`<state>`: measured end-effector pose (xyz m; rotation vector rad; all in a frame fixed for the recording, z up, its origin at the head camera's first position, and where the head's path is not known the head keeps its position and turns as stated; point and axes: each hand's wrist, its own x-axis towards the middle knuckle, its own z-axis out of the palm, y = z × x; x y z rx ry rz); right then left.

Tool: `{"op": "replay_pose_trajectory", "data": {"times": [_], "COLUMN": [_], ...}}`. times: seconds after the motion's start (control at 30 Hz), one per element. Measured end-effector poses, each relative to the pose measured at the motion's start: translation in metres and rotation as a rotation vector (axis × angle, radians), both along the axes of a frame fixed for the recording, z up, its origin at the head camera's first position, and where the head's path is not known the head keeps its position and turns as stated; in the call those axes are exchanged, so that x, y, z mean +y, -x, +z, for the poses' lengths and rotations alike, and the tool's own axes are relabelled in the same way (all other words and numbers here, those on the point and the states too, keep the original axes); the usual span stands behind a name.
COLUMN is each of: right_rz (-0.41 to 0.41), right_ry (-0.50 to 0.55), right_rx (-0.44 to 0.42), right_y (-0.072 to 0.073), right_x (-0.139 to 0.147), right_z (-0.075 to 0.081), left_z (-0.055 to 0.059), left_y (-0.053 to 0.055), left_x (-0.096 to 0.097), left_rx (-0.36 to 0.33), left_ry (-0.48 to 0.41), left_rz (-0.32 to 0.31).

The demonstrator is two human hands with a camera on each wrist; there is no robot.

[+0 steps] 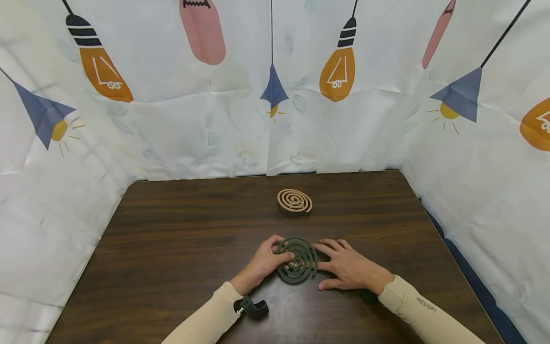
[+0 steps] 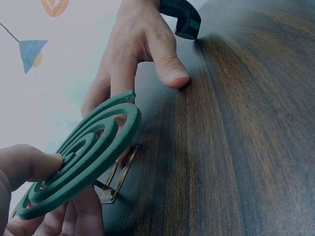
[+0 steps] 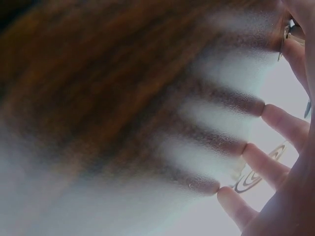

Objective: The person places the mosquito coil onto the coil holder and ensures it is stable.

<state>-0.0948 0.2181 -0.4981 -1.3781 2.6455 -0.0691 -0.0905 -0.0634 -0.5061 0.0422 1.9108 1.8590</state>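
Note:
My left hand (image 1: 263, 264) pinches a dark green mosquito coil (image 1: 295, 280), thumb on top near its centre and the other fingers underneath. In the left wrist view the coil tilts above a small brass-coloured metal stand (image 2: 125, 176) that lies on the table. My right hand (image 1: 351, 267) rests just right of the coil, palm down with fingers spread. One of its fingers reaches beneath the coil to the stand, partly hidden by the coil. The other right fingertips touch the tabletop in the right wrist view.
A light brown mosquito coil (image 1: 294, 201) sits farther back, with a dark shadow beneath it. The dark wooden table (image 1: 193, 229) has rounded back corners. White printed cloth (image 1: 210, 119) hangs behind it and along both sides. A black wrist device (image 1: 253, 307) sticks out from the left sleeve.

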Motion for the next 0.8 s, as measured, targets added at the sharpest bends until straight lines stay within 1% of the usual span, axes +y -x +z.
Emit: {"op": "replay_pose_trajectory", "data": {"times": [0.33,0.43,0.8], "right_rz": [0.005,0.006,0.004], "right_ry": [0.004,0.005,0.004], "right_rx": [0.025,0.023,0.017], "right_y": [-0.0002,-0.0004,-0.0004], "right_x": [-0.0003,-0.0004,-0.0005], "right_z": [0.001,0.001,0.0009], "left_z": [0.002,0.0023,0.0005], "left_y": [0.0,0.0,0.0005], "left_x": [-0.0007,-0.0005,-0.0009], "left_rx": [-0.018,-0.033,-0.041], "left_ry": [-0.027,-0.034,-0.047], "left_rz": [-0.019,-0.018,-0.023]}}
